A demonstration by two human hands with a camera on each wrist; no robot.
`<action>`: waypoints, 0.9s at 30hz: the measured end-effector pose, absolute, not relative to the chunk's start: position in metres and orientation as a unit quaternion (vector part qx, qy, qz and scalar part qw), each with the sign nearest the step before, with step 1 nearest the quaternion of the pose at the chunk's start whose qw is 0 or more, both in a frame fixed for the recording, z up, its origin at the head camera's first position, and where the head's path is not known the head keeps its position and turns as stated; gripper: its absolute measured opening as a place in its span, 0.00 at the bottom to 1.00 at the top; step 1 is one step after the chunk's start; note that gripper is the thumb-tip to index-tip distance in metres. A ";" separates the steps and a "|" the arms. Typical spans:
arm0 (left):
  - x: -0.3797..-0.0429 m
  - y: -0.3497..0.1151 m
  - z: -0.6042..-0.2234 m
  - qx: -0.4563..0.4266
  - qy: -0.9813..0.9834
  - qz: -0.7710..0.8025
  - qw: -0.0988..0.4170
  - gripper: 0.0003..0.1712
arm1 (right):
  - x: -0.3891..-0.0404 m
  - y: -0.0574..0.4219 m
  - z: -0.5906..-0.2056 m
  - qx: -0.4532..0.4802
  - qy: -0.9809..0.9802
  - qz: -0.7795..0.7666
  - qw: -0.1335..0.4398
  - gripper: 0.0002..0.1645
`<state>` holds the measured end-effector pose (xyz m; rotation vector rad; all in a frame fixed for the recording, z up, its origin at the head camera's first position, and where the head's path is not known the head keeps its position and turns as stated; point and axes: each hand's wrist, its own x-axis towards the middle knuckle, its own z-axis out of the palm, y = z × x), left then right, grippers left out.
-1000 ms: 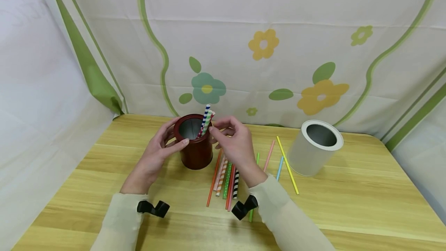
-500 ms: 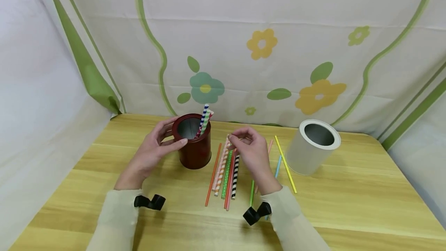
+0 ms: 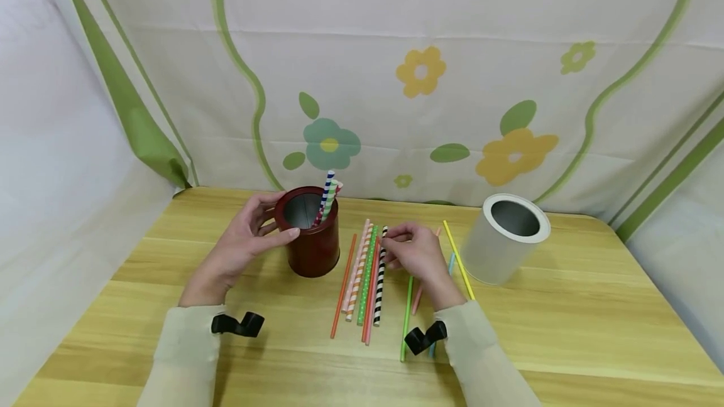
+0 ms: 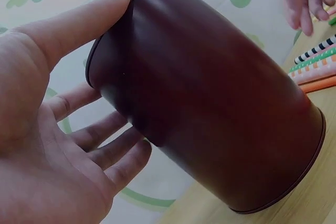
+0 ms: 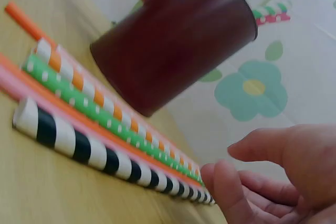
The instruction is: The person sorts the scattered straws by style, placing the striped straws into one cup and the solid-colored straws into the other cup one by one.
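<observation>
Dark red can: the dark red can (image 3: 313, 250) is upright near the table's (image 3: 283, 369) far edge, left of centre. Tip risk if the left hand pushes at the rim, since that's a high contact point.
Left hand: the left hand (image 3: 243, 237) has its thumb on the near rim and fingers curled against the left side. Grip looks light, so a bump could make the can slide.
Straws inside: blue-striped straw (image 3: 325, 196), green-striped straw (image 3: 330, 198) and red dotted straw (image 3: 339, 187) all lean on the right rim. Uneven load; a knock there could scatter them.
Right hand: the right hand (image 3: 415, 253) is just beside the far end of the black-and-white straw (image 3: 380, 281), narrow gap between thumb and fingertips, holding nothing that I can see.
Black-and-white straw: lies on the table, outermost on the bundle's right. Rolls if a fingertip clips it off-centre.
Bundle: green dotted straw (image 3: 366, 287) and orange-striped straw (image 3: 357, 281) lie close by. A wide pinch could catch two, or fan the lot toward the near edge.
Right wrist: the black camera mount (image 3: 426, 338) sits over the blue straw (image 3: 432, 350), beside the plain green straw (image 3: 406, 319). Can't tell if it touches. A low drag would sweep both.
White can: the white can (image 3: 494, 250), right of centre toward the far edge, is well clear of the fingers. Low risk.
</observation>
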<state>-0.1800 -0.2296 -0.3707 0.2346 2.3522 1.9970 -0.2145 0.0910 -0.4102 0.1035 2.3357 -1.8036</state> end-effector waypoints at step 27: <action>-0.181 -0.226 -0.371 0.083 0.754 0.650 0.043 0.49 | -0.217 0.083 -0.422 0.035 0.882 -0.466 0.065 0.15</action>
